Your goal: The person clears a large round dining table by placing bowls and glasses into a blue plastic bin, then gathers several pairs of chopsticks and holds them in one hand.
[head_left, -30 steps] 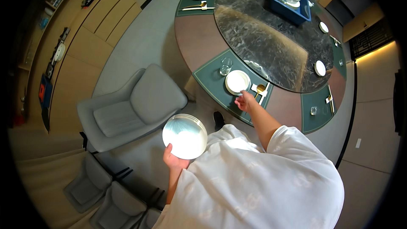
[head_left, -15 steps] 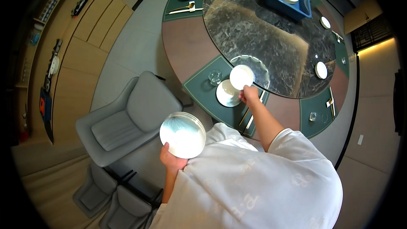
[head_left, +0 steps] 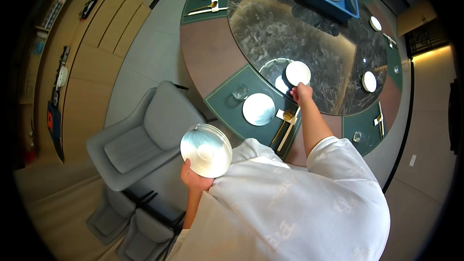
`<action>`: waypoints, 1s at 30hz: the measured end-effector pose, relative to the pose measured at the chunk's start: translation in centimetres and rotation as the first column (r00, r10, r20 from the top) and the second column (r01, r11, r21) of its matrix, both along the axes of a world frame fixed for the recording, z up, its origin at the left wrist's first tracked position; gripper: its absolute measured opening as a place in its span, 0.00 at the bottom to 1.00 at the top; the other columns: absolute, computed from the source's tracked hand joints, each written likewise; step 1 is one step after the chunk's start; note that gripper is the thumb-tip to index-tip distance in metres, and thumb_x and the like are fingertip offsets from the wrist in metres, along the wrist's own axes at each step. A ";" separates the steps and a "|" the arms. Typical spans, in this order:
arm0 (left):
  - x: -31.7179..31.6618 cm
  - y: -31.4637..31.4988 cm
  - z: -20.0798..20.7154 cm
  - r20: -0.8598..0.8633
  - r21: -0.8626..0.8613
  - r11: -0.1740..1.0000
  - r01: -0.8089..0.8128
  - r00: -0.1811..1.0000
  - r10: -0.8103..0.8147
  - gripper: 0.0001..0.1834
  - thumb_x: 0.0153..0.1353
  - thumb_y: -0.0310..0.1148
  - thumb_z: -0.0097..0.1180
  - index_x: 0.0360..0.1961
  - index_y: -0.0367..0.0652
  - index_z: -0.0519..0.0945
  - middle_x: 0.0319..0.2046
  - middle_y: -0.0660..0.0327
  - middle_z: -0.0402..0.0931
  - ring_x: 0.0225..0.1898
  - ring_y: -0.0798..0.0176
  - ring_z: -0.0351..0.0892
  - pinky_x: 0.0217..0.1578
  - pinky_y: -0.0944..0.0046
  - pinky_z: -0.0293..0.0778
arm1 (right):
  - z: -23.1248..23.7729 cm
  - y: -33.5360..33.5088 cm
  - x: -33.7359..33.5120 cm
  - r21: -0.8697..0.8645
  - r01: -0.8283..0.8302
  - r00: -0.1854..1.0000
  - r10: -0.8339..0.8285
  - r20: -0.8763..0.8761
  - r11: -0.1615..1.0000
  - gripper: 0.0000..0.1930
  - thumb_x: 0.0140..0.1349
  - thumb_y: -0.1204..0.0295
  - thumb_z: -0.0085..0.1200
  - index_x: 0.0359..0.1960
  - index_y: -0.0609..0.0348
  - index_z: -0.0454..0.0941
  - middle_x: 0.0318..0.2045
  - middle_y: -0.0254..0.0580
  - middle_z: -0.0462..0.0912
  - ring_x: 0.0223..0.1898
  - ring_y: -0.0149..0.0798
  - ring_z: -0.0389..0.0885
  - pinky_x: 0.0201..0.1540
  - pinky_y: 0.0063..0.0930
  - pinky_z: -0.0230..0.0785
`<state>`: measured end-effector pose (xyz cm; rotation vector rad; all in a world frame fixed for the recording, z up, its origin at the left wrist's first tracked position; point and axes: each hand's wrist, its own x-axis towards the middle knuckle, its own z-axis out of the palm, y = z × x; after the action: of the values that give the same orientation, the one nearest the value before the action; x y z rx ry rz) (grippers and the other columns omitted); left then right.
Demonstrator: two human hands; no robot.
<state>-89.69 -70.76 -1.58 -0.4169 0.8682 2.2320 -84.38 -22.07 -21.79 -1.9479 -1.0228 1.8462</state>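
My left hand [head_left: 194,176] is closed on the rim of a stack of plates [head_left: 206,151], held tilted in front of my shirt. Out over the table, my right hand [head_left: 302,93] pinches the near rim of a small white dish [head_left: 298,73] above the edge of the dark marble turntable [head_left: 270,24]. Left of that hand, a white plate [head_left: 259,109] lies on a green placemat [head_left: 229,97]. A clear glass [head_left: 240,92] stands beside it. To the plate's right are a gold spoon [head_left: 288,115] on a white rest and a pair of chopsticks [head_left: 288,130].
A blue tub [head_left: 340,7] holding white dishes stands on the turntable's far side. More small dishes, such as one at right [head_left: 369,81], mark other settings. A grey armchair [head_left: 150,130] stands left of the table, with several grey chairs [head_left: 145,234] behind it.
My right hand has moved the small dish right and slightly away, off the plate and over the turntable's edge. The plate on the placemat is now uncovered. My left hand still holds the stack.
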 end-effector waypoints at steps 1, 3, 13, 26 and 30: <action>0.0 0.0 -0.2 0.018 0.012 1.000 0.001 1.000 -0.001 0.43 0.62 0.51 0.59 0.75 0.43 0.62 0.70 0.53 0.67 0.71 0.43 0.65 0.70 0.34 0.61 | 0.1 0.2 0.0 -0.013 0.000 1.000 0.001 0.008 1.000 0.11 0.68 0.70 0.45 0.35 0.64 0.78 0.25 0.43 0.83 0.24 0.38 0.85 0.18 0.26 0.69; -0.2 -0.2 -0.8 0.055 0.037 0.999 0.004 0.998 -0.006 0.43 0.62 0.51 0.58 0.75 0.44 0.62 0.70 0.54 0.67 0.71 0.43 0.64 0.70 0.35 0.61 | 0.0 -0.2 0.2 -0.072 -0.007 1.000 0.005 -0.028 0.997 0.12 0.69 0.69 0.46 0.35 0.64 0.78 0.25 0.42 0.83 0.24 0.37 0.85 0.19 0.26 0.70; -1.6 0.1 -0.9 0.052 0.029 0.998 0.053 0.997 -0.054 0.42 0.63 0.51 0.58 0.75 0.46 0.62 0.71 0.54 0.66 0.71 0.43 0.65 0.70 0.35 0.61 | 4.7 -9.5 0.9 -0.266 -0.834 0.486 0.872 0.064 0.484 0.20 0.66 0.66 0.49 0.23 0.72 0.81 0.19 0.55 0.85 0.13 0.40 0.79 0.17 0.34 0.73; -1.4 -0.1 0.1 0.092 -0.038 0.999 0.024 0.996 -0.020 0.43 0.62 0.51 0.57 0.75 0.44 0.61 0.72 0.52 0.65 0.72 0.41 0.63 0.72 0.33 0.57 | -3.2 -17.4 3.7 -0.165 -0.403 0.915 0.399 -0.059 0.900 0.08 0.71 0.69 0.55 0.36 0.59 0.74 0.29 0.45 0.86 0.27 0.40 0.88 0.27 0.30 0.84; -1.4 -1.0 -0.3 0.060 0.050 0.995 0.083 0.994 -0.086 0.43 0.62 0.50 0.57 0.75 0.43 0.61 0.72 0.51 0.65 0.72 0.41 0.63 0.72 0.33 0.57 | -2.9 -18.0 4.9 -0.008 -0.458 0.884 0.454 -0.110 0.889 0.07 0.71 0.70 0.55 0.38 0.60 0.77 0.29 0.46 0.86 0.28 0.39 0.89 0.28 0.30 0.84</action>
<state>-91.13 -71.73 -1.85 -0.4171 0.7844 2.1462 -79.46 -40.06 -24.74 -1.7038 -1.5277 2.1877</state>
